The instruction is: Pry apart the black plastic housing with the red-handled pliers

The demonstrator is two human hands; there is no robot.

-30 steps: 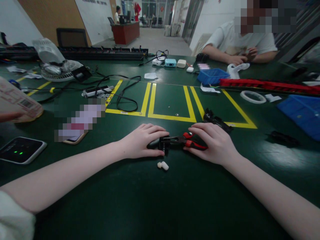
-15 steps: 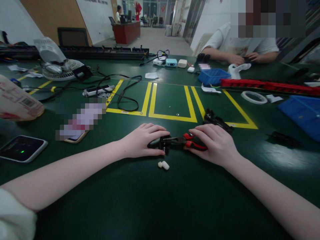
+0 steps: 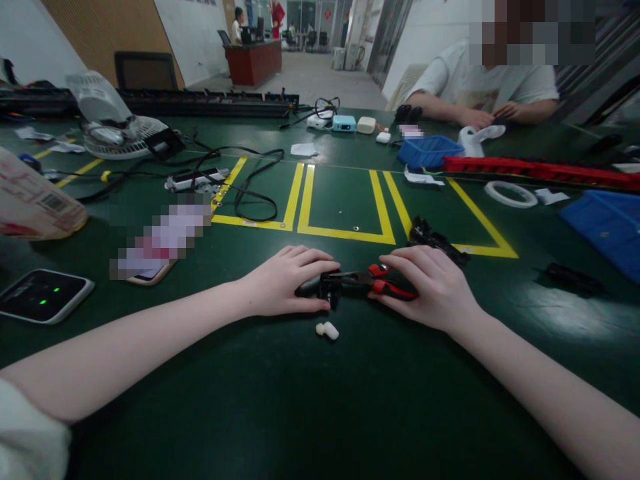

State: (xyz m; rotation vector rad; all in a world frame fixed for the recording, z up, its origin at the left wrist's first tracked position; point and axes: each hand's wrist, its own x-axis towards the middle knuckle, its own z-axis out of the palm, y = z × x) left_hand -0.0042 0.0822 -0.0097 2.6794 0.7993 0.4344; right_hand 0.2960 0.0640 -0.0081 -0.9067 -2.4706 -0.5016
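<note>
My left hand (image 3: 293,280) is closed around a black part (image 3: 329,288), fingers over its top and thumb along its near side. In my right hand (image 3: 433,287) are pliers with red and black handles (image 3: 393,288); their jaws point left and meet the black part. Just below, a small white earbud (image 3: 330,330) lies on the green table (image 3: 320,413). Another black part (image 3: 433,237) rests beyond my right hand, partly over the yellow tape.
A phone (image 3: 160,250) and a flat device with green lights (image 3: 45,295) lie to the left. Black cables (image 3: 260,197) cross the table further back. Blue bins (image 3: 607,227) and a tape roll (image 3: 511,194) are at the right. A person (image 3: 485,87) sits opposite.
The pliers' handles have spread slightly, and my right hand has shifted a little. My left hand keeps its hold on the black part. The person opposite has moved their hands slightly.
</note>
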